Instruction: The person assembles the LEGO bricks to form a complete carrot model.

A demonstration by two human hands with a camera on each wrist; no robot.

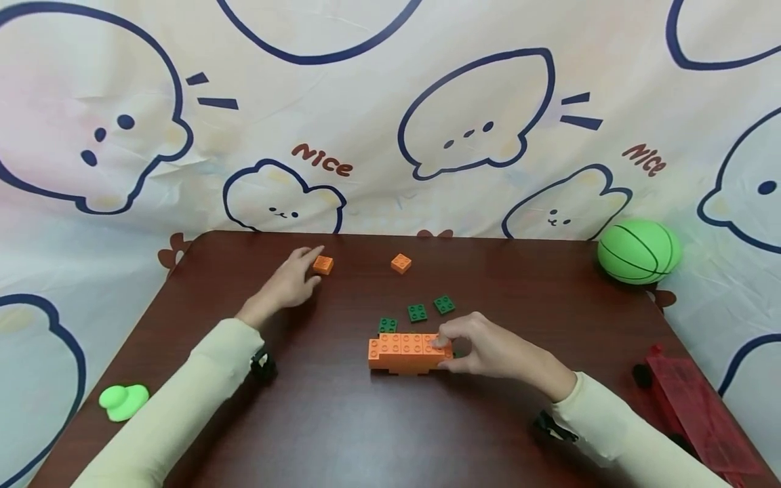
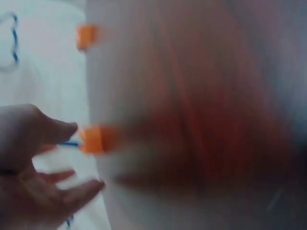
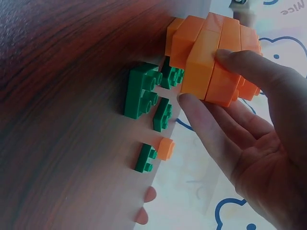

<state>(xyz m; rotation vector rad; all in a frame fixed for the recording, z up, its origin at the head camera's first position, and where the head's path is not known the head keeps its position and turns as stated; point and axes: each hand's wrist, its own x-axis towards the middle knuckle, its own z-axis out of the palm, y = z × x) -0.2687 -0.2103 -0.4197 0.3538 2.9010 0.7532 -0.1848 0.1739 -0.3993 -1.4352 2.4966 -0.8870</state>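
Note:
My right hand point(image 1: 491, 344) pinches one end of a block built of orange toy bricks point(image 1: 399, 349) between thumb and fingers. In the right wrist view this orange block point(image 3: 206, 62) shows several joined layers and stands out past the fingertips. Over at the far left, my left hand point(image 1: 289, 281) reaches around a small loose orange brick point(image 1: 323, 265), thumb and fingers spread. The left wrist view is blurred, but that brick point(image 2: 96, 140) appears in front of the parted thumb and fingers. Another loose orange brick point(image 1: 401, 263) lies to its right.
Green bricks point(image 1: 417, 312) lie loose behind the orange block. A green ball point(image 1: 638, 251) sits at the back right corner, a red toy vehicle point(image 1: 695, 413) at the right edge. Near the left forearm lies a light green object point(image 1: 124, 402). A printed cloth point(image 1: 378, 115) hangs behind the table.

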